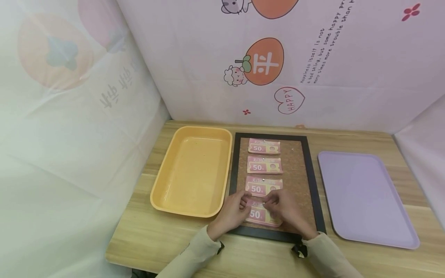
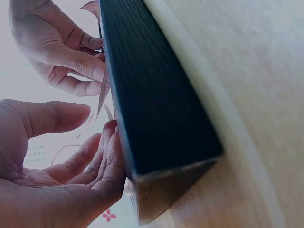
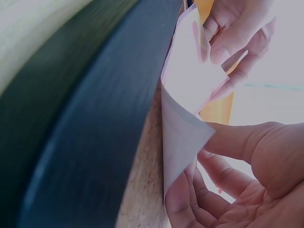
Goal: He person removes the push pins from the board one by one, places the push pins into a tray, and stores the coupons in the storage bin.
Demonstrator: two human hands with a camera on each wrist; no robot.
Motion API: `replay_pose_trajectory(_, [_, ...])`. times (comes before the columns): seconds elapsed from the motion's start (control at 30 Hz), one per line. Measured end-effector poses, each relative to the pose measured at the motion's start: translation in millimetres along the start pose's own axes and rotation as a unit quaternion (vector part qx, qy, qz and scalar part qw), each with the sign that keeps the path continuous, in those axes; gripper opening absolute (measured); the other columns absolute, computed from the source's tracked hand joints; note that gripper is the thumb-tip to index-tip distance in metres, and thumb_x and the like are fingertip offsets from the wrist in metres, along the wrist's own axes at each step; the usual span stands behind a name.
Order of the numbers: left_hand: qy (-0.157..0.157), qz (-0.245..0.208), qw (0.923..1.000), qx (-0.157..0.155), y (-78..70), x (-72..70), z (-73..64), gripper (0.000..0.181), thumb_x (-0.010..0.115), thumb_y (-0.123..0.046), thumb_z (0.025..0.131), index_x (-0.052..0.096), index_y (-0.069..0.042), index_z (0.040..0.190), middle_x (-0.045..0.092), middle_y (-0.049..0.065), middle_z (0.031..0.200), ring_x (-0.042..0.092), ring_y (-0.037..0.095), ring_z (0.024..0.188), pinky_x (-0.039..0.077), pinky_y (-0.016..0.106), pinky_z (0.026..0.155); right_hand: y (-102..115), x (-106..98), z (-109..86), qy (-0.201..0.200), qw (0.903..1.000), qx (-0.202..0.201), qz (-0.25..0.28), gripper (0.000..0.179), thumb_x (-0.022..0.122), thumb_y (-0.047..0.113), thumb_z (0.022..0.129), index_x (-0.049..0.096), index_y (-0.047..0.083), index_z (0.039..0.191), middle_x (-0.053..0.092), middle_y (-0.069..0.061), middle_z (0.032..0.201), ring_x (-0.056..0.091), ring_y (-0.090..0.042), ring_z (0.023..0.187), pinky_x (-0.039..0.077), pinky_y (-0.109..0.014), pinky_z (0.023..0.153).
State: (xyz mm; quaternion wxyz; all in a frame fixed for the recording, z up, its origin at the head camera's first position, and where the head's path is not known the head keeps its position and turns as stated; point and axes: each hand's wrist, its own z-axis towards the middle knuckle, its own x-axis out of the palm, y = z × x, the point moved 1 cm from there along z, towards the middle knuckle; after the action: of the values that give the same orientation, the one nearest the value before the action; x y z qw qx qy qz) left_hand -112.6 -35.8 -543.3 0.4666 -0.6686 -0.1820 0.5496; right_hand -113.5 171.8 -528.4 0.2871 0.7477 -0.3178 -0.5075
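Note:
Four pink and yellow coupons marked 50 form a column on a framed cork board (image 1: 300, 181). At the lowest coupon (image 1: 255, 214), my left hand (image 1: 234, 210) holds the left edge between thumb and curled fingers. My right hand (image 1: 286, 208) pinches a small thumbtack (image 1: 264, 203) at that coupon's upper middle. Pins show at the top of the other coupons, such as the third one (image 1: 255, 189). In the right wrist view, the coupon (image 3: 183, 128) bends away from the cork, its corner lifted beside my right thumb. Fingers partly hide the tack.
Left of the board stands a yellow tray (image 1: 191, 170). A flat purple tray (image 1: 365, 197) lies to the right. The board's black frame (image 2: 152, 95) rises above the wooden table (image 1: 139, 235). Printed cloth (image 1: 208, 58) hangs behind and on both sides.

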Motion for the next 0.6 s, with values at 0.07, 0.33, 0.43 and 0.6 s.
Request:
replay_pose_trajectory(0.07, [0.0,0.003,1.0,-0.001,0.0,-0.4,0.0,0.031,0.065,0.004,0.091,0.066,0.001,0.122,0.074,0.015,0.104,0.072,0.017,0.088,0.06,0.022,0.079,-0.9,0.2,0.2,0.0,1.0,-0.001,0.005,0.005,0.077,0.005,0.09,0.078,0.006,0.095,0.074,-0.007,0.083,0.065,-0.016,0.064,0.053,-0.028,0.054])
replay_pose_trajectory(0.33, [0.011,-0.01,0.9999,-0.008,-0.9,-1.9,0.2,0.026,0.061,0.004,0.097,0.065,-0.001,0.122,0.074,0.015,0.103,0.071,0.015,0.088,0.059,0.02,0.078,-2.2,-0.5,0.6,-0.007,1.0,-0.005,0.005,0.004,0.077,0.006,0.091,0.078,0.007,0.094,0.073,-0.006,0.081,0.063,-0.016,0.064,0.052,-0.028,0.054])
replay_pose_trajectory(0.43, [0.016,-0.012,0.9997,-0.013,-0.2,-1.7,0.3,0.024,0.06,0.002,0.098,0.064,-0.003,0.122,0.075,0.013,0.103,0.071,0.012,0.087,0.058,0.019,0.078,-1.3,-1.1,0.0,-0.008,0.9999,-0.013,-0.001,0.004,0.076,0.006,0.092,0.079,0.006,0.095,0.073,-0.005,0.081,0.062,-0.016,0.064,0.052,-0.029,0.054])
replay_pose_trajectory(0.6, [0.02,-0.017,0.9995,-0.019,0.7,-1.4,0.5,0.024,0.06,0.001,0.098,0.065,-0.004,0.121,0.075,0.013,0.103,0.07,0.011,0.087,0.058,0.019,0.078,-0.6,-1.7,-0.9,-0.006,0.9998,-0.018,0.004,0.004,0.076,0.005,0.091,0.079,0.005,0.094,0.073,-0.006,0.081,0.061,-0.015,0.064,0.051,-0.029,0.055])
